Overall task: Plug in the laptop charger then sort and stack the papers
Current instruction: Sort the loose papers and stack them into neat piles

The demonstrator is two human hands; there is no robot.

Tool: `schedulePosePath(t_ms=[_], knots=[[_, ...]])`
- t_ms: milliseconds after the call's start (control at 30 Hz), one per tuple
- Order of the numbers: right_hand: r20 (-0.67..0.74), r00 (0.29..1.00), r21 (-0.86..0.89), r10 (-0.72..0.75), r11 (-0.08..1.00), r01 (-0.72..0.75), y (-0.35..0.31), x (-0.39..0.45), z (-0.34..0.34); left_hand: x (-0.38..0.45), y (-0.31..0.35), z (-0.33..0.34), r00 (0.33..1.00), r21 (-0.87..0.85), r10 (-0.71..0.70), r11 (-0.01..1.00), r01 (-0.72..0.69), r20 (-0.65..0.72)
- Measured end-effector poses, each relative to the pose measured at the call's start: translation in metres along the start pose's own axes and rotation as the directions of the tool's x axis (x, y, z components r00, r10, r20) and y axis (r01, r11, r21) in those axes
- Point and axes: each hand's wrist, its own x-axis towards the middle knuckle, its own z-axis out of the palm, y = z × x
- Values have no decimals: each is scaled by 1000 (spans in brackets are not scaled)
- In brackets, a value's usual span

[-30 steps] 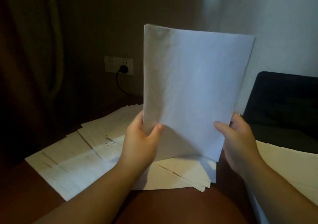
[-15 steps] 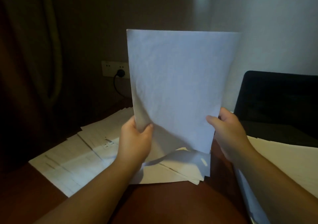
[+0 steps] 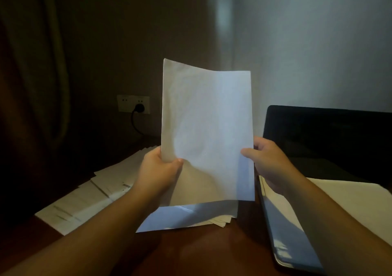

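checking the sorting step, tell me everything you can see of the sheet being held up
The sheet is plain white paper, blank on the side facing the camera, slightly creased and bowed, its top edge curling. It stands upright in portrait, above the papers spread on the table. The left hand pinches its lower left edge, thumb in front; the right hand grips the lower right edge. Whether it is one sheet or several cannot be told.

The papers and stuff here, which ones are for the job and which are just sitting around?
For the job: held sheets, left hand, right hand, spread papers, plug, laptop.
Just there: curtain.
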Motion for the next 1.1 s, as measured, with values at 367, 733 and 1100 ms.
schedulePosePath(t_ms=[367, 733, 1100], knots=[[-128, 990, -19, 64, 998, -67, 0, -65, -70, -31, 35, 37, 951, 31, -84, 996, 78, 296], [-236, 941, 78, 243, 970, -231, 20, -124, -142, -55, 51, 106, 866, 121, -93, 992, 38, 491], [-373, 830, 295, 414, 901, -317, 42, -171, -158, -58, 54, 139, 895, 146, 34, 983, -110, 445]])
